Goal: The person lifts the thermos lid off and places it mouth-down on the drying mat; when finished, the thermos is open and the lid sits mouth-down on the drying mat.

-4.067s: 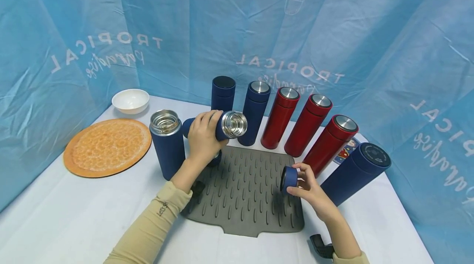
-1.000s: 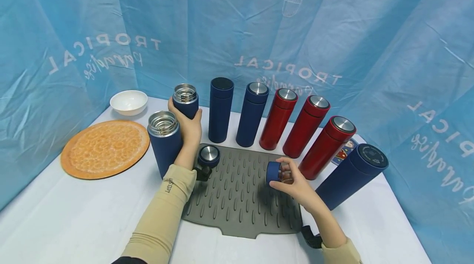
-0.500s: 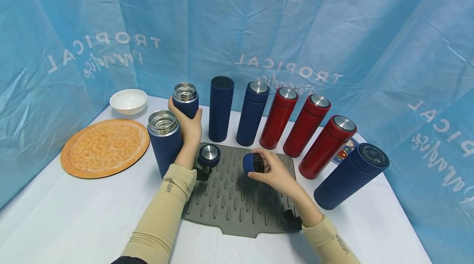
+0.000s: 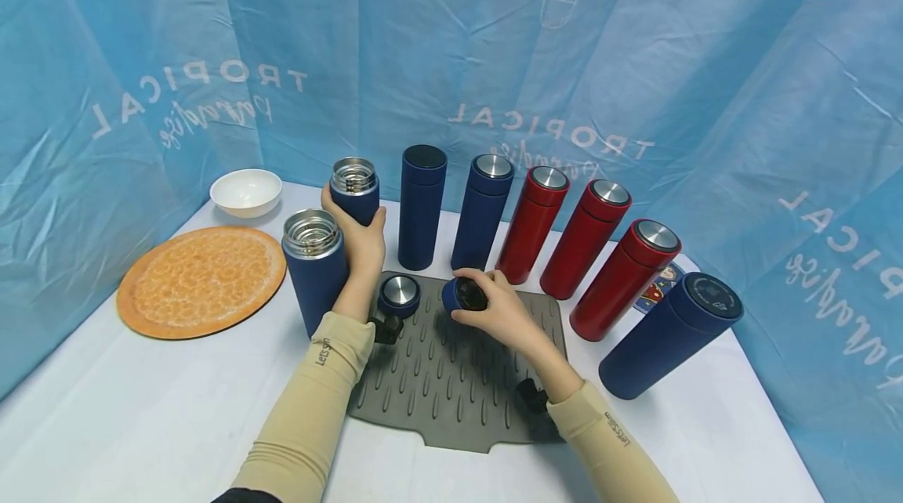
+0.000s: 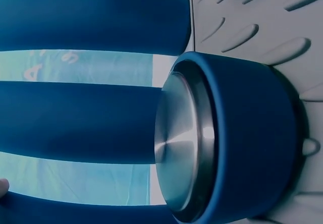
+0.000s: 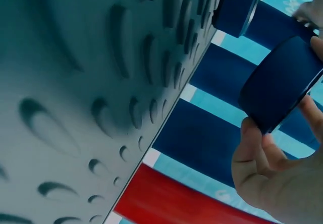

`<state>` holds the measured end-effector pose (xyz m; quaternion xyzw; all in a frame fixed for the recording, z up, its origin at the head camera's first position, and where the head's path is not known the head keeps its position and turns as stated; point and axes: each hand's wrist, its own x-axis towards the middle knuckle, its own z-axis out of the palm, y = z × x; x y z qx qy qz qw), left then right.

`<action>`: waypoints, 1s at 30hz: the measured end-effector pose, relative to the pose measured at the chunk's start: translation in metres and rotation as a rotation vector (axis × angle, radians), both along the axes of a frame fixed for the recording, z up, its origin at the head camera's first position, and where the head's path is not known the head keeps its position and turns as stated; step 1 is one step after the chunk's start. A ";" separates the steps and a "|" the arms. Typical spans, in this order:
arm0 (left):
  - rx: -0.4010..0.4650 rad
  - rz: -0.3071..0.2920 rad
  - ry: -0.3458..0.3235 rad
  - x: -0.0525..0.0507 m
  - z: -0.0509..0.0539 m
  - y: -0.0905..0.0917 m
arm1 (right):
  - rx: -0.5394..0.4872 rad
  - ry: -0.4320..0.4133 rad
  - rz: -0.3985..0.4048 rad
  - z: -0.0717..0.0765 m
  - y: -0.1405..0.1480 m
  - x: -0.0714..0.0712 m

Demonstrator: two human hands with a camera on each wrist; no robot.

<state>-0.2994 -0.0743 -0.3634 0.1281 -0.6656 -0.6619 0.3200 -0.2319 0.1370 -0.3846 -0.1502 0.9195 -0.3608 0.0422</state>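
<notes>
My left hand (image 4: 363, 246) grips a navy thermos flask (image 4: 355, 197) that stands upright with its steel mouth uncovered. In front of that hand is a wider open navy flask (image 4: 316, 284). A navy lid with a steel top (image 5: 179, 143) rests on the grey ribbed mat (image 4: 451, 401), near my left wrist. My right hand (image 4: 497, 307) holds another navy lid (image 6: 282, 82) between thumb and fingers above the mat; the lid is tilted, with its dark face partly toward the head camera. Only a fingertip of my left hand shows in the left wrist view.
Behind the mat stand two capped navy flasks (image 4: 422, 209) and several red flasks (image 4: 534, 229) in a row. A wider capped navy flask (image 4: 663, 346) is at the right. At the left lie a round orange mat (image 4: 204, 280) and a white bowl (image 4: 247, 193).
My left hand has brought its flask from lying tilted to upright at the back left. My right hand has carried the lid leftward over the mat and turned it.
</notes>
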 end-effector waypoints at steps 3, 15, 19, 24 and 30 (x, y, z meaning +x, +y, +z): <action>-0.009 0.005 0.002 -0.001 0.000 0.000 | 0.060 0.049 0.038 -0.002 -0.006 -0.007; -0.048 0.015 0.039 -0.002 -0.003 -0.003 | 0.227 0.080 0.129 -0.013 -0.023 -0.033; -0.052 0.018 0.055 -0.002 -0.004 -0.003 | 0.253 0.079 0.135 -0.014 -0.026 -0.037; -0.048 0.006 0.051 -0.003 -0.005 -0.002 | 0.283 0.064 0.134 -0.018 -0.027 -0.041; -0.039 0.000 0.057 -0.003 -0.006 -0.001 | 0.313 0.053 0.153 -0.021 -0.028 -0.043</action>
